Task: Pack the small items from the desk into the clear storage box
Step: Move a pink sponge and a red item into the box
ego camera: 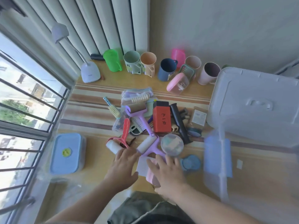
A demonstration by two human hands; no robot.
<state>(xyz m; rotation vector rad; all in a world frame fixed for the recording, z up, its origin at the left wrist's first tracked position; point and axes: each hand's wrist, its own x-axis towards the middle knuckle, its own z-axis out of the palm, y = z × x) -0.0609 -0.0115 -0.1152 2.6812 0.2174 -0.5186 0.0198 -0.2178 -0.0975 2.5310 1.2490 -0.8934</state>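
Far left, low in the frame, a blue-lidded container (67, 152) sits on the tabletop (90, 131) beside the window bars. Above it, upper left, a white desk lamp (89, 71) stands at the back edge. Moving right along the back: a green jug (112, 60), then a row of cups in green, peach, navy and pink.

Centre frame, the pile of small items: a red-handled lint roller (119, 139), a purple lint roller (149, 147) just beside it, a red box (162, 118) with a black cap, a black tube (179, 123) leaning against it, and a round clear tub (172, 144) touching the purple roller.

Below the pile, the left hand (124, 168) reaches in, fingers straight, its grip open, fingertips at the white roll of the red-handled roller. Right beside it, the right hand (169, 173) lies flat with fingers spread, grip open, resting on a pink-and-white item (145, 167) too blurred to name.

Right side, the clear storage box (216, 167) blurs across the lower right, a blue latch on its wall, and its translucent lid (254, 104) lies above it, upper right.
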